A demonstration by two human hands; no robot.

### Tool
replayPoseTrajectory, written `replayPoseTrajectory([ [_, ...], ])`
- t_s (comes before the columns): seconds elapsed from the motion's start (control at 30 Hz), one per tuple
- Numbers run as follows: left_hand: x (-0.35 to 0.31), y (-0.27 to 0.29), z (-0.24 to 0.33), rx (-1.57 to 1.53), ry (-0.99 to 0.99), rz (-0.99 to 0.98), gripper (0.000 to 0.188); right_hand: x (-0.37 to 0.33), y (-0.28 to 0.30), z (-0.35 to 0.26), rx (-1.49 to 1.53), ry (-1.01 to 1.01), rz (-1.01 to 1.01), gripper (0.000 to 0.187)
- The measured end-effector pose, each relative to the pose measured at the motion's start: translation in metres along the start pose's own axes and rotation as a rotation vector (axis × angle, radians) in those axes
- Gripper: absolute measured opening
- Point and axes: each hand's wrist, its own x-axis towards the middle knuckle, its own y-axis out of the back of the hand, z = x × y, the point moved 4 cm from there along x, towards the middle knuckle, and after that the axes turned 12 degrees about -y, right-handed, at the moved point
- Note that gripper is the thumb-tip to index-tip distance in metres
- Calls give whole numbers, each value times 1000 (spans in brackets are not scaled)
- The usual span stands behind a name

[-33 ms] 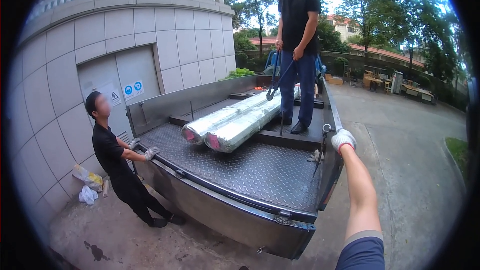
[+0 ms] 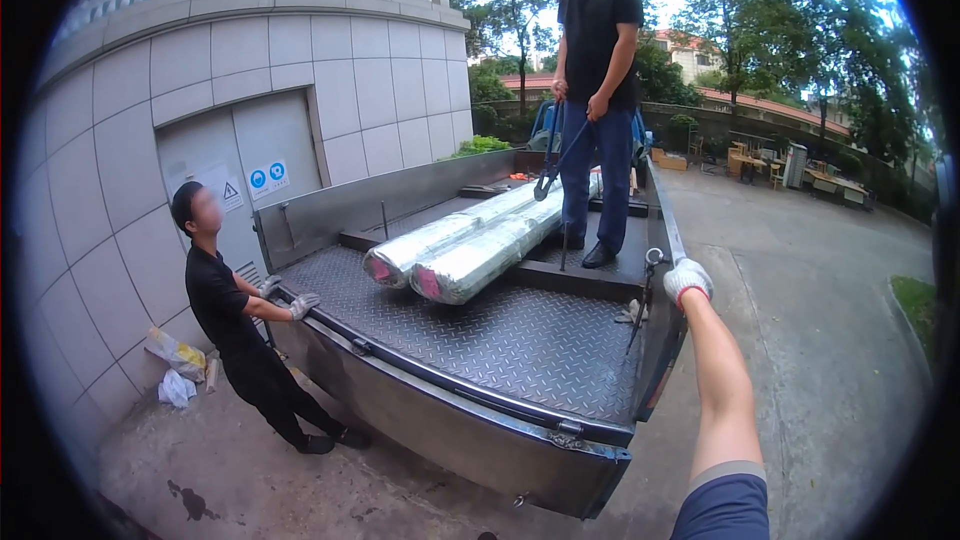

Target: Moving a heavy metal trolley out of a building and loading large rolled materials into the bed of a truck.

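Observation:
My right hand point(image 2: 689, 281), in a white knitted glove with a red cuff, is closed over the top edge of the truck bed's side panel point(image 2: 664, 215). My arm stretches up to it from the lower right. My left hand is out of view. On the dark diamond-plate bed point(image 2: 520, 343) lie two long bundles in silvery wrap, the left bundle point(image 2: 420, 240) against the right bundle point(image 2: 490, 252), with pink patches on their near ends. One person point(image 2: 600, 50) stands on the bed beside them, gripping long-handled bolt cutters point(image 2: 549, 175) with both hands.
At the left, another person point(image 2: 225, 305) in work gloves rests both hands on the lowered-looking tailgate point(image 2: 450, 430). Thin upright rods point(image 2: 563, 245) rise from the bed near a dark crossbar. Bags point(image 2: 178, 355) lie by the tiled wall. Tables point(image 2: 838, 185) stand far right.

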Motion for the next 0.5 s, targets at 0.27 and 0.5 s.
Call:
replayPoseTrajectory([
  [0.27,0,1,-25,-6,-8,12,76,8,-10,11,-5,44,45,36],
  [0.5,-6,8,-51,-20,-7,24,75,5,-4,11,6,49,61,37],
])
